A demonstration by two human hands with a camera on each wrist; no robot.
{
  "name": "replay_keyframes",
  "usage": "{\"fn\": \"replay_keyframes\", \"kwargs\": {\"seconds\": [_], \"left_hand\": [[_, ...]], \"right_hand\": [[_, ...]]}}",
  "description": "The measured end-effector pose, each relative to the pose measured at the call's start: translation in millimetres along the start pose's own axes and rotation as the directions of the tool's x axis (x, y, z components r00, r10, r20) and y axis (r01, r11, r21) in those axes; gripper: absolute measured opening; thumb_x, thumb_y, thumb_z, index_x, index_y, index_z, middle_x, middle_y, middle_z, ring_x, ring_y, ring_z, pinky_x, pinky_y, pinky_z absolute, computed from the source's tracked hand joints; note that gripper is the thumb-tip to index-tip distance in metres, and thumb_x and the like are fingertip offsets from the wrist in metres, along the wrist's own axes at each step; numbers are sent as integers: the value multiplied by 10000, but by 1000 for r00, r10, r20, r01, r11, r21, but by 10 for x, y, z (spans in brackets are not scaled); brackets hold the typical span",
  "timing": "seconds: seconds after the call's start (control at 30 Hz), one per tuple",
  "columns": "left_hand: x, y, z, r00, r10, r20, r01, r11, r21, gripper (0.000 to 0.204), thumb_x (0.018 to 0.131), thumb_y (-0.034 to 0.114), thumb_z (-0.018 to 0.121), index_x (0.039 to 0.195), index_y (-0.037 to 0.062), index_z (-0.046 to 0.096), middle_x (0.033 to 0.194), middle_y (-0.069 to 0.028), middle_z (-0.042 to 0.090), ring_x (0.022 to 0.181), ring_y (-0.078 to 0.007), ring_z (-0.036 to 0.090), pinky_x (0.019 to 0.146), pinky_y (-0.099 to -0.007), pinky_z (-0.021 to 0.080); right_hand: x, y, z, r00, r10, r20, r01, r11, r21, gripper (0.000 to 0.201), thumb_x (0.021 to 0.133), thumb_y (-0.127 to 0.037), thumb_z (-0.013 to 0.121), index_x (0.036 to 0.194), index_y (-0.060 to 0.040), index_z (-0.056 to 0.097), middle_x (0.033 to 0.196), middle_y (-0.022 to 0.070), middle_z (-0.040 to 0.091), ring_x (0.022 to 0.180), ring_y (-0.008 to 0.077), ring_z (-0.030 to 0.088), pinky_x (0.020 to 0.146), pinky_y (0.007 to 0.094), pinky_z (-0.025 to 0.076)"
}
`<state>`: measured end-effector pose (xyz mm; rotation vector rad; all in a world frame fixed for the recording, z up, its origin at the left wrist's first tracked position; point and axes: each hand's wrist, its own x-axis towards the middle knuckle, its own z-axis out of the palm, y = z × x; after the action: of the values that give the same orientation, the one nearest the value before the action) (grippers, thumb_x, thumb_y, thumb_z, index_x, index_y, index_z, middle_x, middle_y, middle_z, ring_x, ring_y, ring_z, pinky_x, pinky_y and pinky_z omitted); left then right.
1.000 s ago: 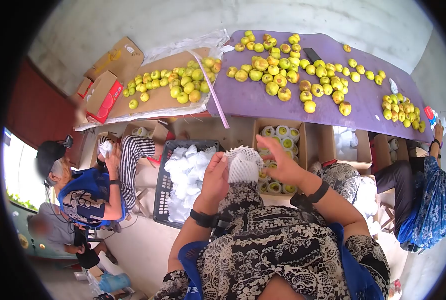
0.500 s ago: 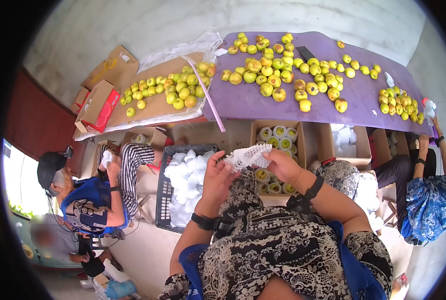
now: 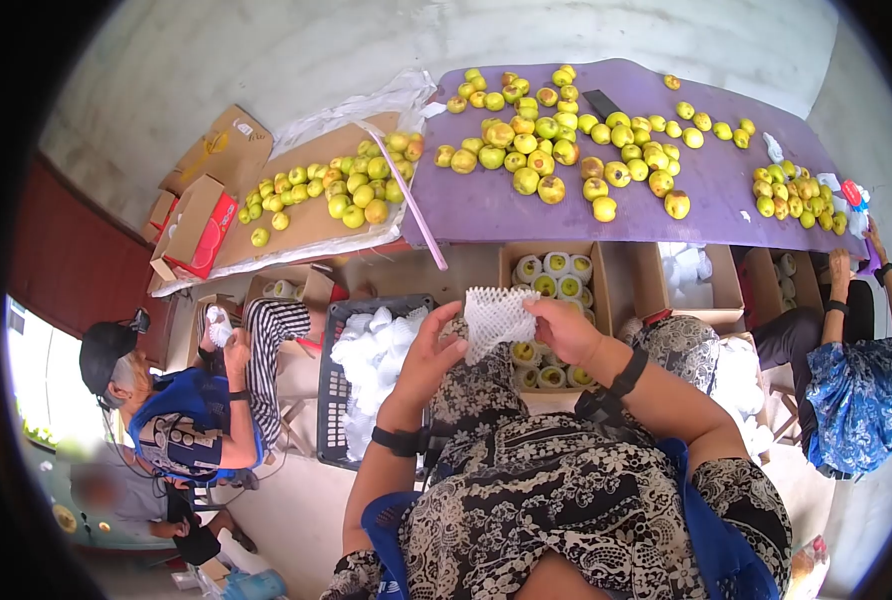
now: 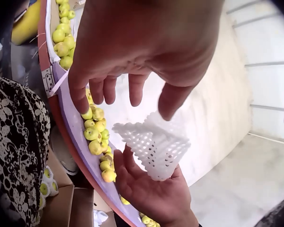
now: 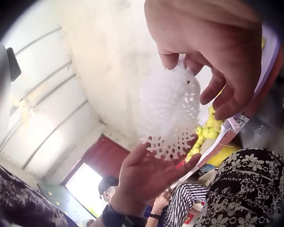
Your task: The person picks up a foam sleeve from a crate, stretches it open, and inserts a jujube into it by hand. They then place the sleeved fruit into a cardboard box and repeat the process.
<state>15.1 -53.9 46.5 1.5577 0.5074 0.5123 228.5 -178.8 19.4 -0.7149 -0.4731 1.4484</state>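
Observation:
A white foam fruit net [image 3: 498, 318] hangs spread between the two hands in the head view, over the lap. My right hand [image 3: 569, 335] pinches its right edge between thumb and fingers; the right wrist view shows this pinch at the top of the net [image 5: 170, 109]. To the left, my left hand [image 3: 428, 360] has its fingers and thumb spread apart, close beside the net's edge. From the left wrist, the left hand [image 4: 146, 47] appears above the net with fingers loosely extended. Nothing shows inside the net.
A black crate [image 3: 331, 415] of white foam nets stands left of the lap. Ahead, a box holds netted apples [image 3: 558, 265]. Beyond are a purple-covered table [image 3: 706, 215] and many loose yellow-green apples [image 3: 526, 180]. Other people sit at left [image 3: 181, 420] and right [image 3: 866, 390].
The net, first bulging upright in the left hand, was bunched between both hands and now hangs flatter. The right hand has taken hold of it; the left hand's fingers have come away.

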Motion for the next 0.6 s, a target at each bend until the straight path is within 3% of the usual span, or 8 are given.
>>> {"fn": "replay_keyframes", "kwargs": {"seconds": [0.07,0.1,0.17,0.27,0.33,0.43,0.5,0.6], "left_hand": [[38,85,84,999,27,47,-26,999,-25,580,847,39,644,1376,43,406,1326,-56,509,1231,-192,487,1046,-365,385],[61,81,155,999,27,44,-26,999,-24,580,847,39,644,1376,43,406,1326,-56,509,1231,-192,487,1046,-365,385],[104,71,291,989,-107,102,125,973,-196,645,794,-17,652,1385,26,396,1343,-64,501,1239,-188,485,1044,-352,388],[113,23,312,966,-146,215,197,951,-240,660,783,-58,641,1392,17,397,1335,-59,525,1188,-177,539,997,-327,437],[100,15,315,971,-126,203,174,955,-241,651,778,-48,650,1382,15,415,1318,-60,543,1185,-172,544,996,-325,440],[115,39,307,974,-66,217,144,918,-370,563,819,0,645,1344,3,441,1302,-67,548,1206,-175,520,1036,-339,398],[136,28,298,968,-143,207,237,796,-557,532,841,63,675,1327,6,465,1281,-65,567,1181,-178,540,1016,-343,418],[159,-127,377,942,-248,227,324,850,-415,489,859,109,689,1299,10,500,1242,-63,593,1134,-174,569,976,-335,445]], "right_hand": [[-21,-3,96,998,30,-53,-42,972,-231,353,991,-237,484,1280,-43,541,1169,46,616,1069,135,563,947,307,434],[-23,32,134,998,32,-50,-43,972,-232,353,991,-237,484,1280,-43,541,1169,46,616,1069,135,563,947,307,434],[-31,97,199,984,-179,6,159,856,-492,372,998,-245,499,1297,-25,525,1160,37,590,1069,117,535,957,290,414],[-42,64,206,971,-235,53,226,809,-543,372,1035,-255,436,1334,-37,474,1175,30,573,1088,103,523,960,278,413],[-61,18,170,976,-214,42,205,832,-516,364,1036,-247,434,1335,-44,474,1186,30,566,1090,100,521,958,276,414],[-60,5,107,981,-187,57,189,840,-508,357,1038,-237,436,1342,-53,472,1199,32,559,1098,98,516,960,274,413],[-54,32,123,980,-178,83,195,827,-527,358,1039,-235,438,1348,-56,470,1201,33,558,1103,98,513,965,274,410],[-23,101,207,957,-245,153,288,762,-580,370,1038,-242,446,1353,-48,465,1207,33,555,1123,102,505,982,280,401]]}}
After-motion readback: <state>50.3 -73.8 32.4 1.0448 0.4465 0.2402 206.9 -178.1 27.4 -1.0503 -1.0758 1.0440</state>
